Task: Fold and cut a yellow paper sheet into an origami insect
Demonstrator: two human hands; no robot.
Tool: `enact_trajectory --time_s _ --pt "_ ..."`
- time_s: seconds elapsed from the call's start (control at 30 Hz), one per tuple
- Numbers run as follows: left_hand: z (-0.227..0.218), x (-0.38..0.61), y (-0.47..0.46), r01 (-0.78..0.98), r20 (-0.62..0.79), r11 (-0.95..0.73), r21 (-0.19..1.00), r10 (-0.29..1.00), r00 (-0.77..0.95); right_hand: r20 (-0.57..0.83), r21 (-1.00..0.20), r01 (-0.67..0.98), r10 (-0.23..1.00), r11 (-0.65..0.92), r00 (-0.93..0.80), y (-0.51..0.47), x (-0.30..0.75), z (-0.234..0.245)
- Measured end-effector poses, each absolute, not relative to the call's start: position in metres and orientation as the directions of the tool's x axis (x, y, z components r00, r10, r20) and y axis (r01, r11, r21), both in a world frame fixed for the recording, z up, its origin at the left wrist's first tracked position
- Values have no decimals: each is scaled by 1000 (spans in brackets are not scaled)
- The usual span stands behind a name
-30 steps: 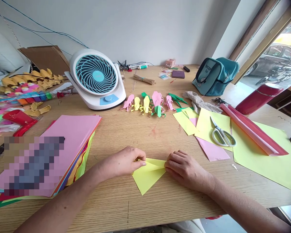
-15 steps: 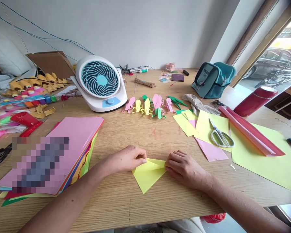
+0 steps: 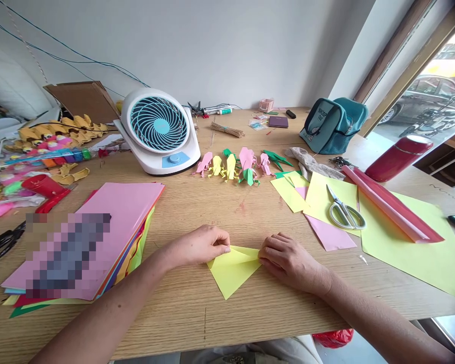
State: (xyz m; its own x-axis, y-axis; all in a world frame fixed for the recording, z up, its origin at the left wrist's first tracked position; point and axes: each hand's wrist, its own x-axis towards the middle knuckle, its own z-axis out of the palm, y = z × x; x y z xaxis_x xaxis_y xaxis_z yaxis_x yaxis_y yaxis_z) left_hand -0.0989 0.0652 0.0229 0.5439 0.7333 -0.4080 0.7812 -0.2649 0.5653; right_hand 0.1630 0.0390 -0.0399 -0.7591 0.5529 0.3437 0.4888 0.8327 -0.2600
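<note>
A folded sheet of yellow paper (image 3: 232,275) lies near the table's front, one corner pointing toward me and a layer slightly raised along the far side. My left hand (image 3: 207,246) pinches its upper left edge between thumb and fingers. On the opposite side, my right hand (image 3: 290,263) has its fingers curled together on the right corner, hiding that end of the paper. Beyond the hands stands a row of folded paper figures in pink, yellow and green (image 3: 231,168).
Left of my arm lies a stack of coloured paper (image 3: 117,207); a fan (image 3: 174,161) stands behind it. To the right, scissors (image 3: 345,212) rest on yellow sheets, near a rolled red sheet (image 3: 398,207), a red flask (image 3: 398,159) and a teal bag (image 3: 333,126).
Both hands keep their hold on the yellow paper, with hardly any movement. The whole view has shifted very slightly.
</note>
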Motion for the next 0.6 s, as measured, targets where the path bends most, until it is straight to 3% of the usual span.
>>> enact_trajectory --time_s 0.6 --pt "11 -103 73 776 -420 -256 576 723 549 340 -282 508 580 814 -740 39 161 -38"
